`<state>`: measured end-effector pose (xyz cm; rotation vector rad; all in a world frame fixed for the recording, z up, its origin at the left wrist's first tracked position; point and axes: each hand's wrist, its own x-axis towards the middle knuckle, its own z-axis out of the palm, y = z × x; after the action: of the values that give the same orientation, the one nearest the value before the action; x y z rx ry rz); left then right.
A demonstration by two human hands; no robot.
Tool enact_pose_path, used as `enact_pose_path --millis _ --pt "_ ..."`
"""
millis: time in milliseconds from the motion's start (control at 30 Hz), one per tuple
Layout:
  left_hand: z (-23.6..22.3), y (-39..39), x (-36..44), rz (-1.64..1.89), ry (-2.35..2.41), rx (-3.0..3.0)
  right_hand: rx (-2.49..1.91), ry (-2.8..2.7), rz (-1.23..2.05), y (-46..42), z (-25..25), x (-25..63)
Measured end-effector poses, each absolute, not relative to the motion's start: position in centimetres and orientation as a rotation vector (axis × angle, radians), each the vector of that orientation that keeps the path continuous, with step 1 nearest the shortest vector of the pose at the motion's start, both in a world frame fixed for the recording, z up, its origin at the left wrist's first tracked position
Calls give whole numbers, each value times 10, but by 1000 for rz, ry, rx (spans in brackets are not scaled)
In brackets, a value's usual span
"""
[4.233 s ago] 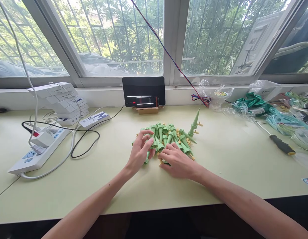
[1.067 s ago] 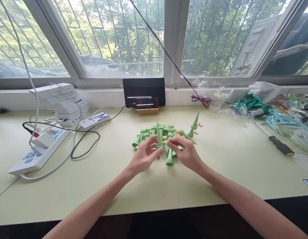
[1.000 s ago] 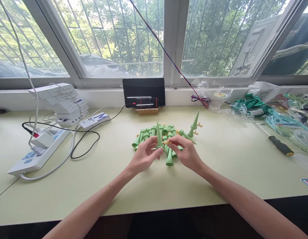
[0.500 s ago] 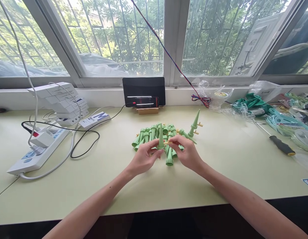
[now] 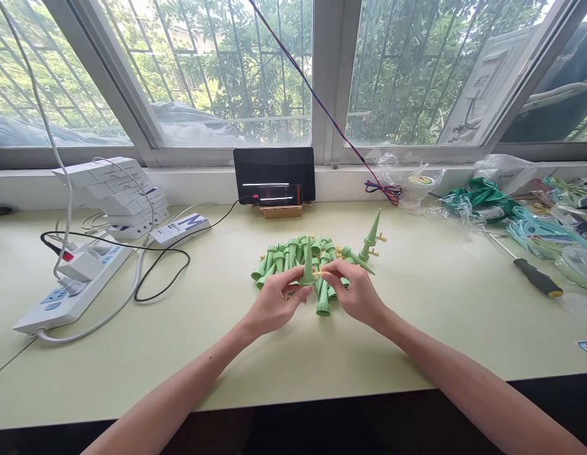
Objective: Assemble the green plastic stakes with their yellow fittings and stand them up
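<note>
My left hand (image 5: 278,302) is closed round the base of a green plastic watering spike (image 5: 308,265), held upright with its tip pointing up. With thumb and fingertips, my right hand (image 5: 354,289) pinches the small yellow valve (image 5: 320,273) that sticks out of the spike's right side. Behind and under both hands lies a pile of similar green spikes (image 5: 278,259), some with yellow valves. One loose spike (image 5: 323,304) points its open round end toward me, below the hands. Two spikes stacked upright (image 5: 370,237), each with a yellow valve, stand right of the pile.
A tablet (image 5: 273,165) and a phone (image 5: 280,195) lean on a cardboard stand at the back. Left are stacked white boxes (image 5: 117,196), a power strip (image 5: 72,297) and cables. Right are a screwdriver (image 5: 534,275) and plastic bags (image 5: 483,199).
Both hands were in the pile; since then they have lifted one spike upright and gripped its valve. Over the last second the spike moved slightly right, and the valve's visible angle changed.
</note>
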<state>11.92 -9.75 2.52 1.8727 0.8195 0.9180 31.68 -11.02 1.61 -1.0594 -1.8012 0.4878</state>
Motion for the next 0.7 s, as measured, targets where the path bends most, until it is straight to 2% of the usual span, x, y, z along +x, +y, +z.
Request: enact_pose_path --millis 400,700 --pt "26 -97 120 921 857 1877 -1056 -1782 679 -111 19 315" --pt "26 -98 119 898 817 1876 -980 -1726 669 -110 15 316"
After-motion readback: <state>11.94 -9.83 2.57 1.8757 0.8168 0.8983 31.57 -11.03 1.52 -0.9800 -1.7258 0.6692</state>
